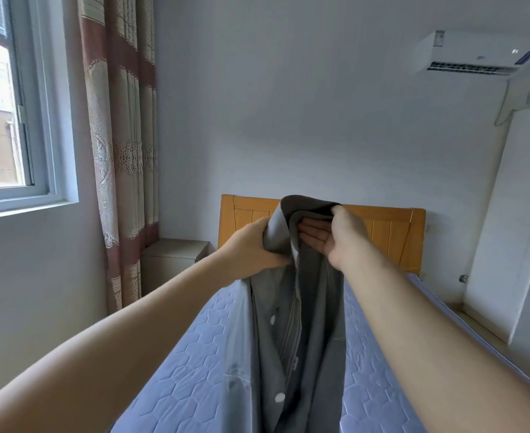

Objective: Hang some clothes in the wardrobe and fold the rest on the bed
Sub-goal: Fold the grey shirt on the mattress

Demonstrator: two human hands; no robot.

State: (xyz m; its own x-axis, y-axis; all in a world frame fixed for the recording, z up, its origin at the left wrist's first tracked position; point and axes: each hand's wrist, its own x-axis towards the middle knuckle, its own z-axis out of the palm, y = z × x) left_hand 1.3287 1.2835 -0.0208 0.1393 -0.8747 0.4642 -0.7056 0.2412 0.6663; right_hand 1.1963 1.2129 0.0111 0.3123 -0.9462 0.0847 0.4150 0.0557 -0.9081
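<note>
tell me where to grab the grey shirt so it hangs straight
Take the grey shirt at its collar, one of the hands on each side, as the left hand and right hand do now. The collar is the top, doubled edge. The button front hangs limp below it over the bed, so a lower grip would likely bunch it.

Shirt (301, 307) held up above the bed (195, 354), left hand (251, 248) and right hand (341, 242) either side of its collar, headboard (391, 232) behind, nightstand (170, 260) left of the bed, curtain (120, 135) and window (4, 104) further left, wardrobe (516, 229) right, air conditioner (473, 54) high on the wall above it
</note>
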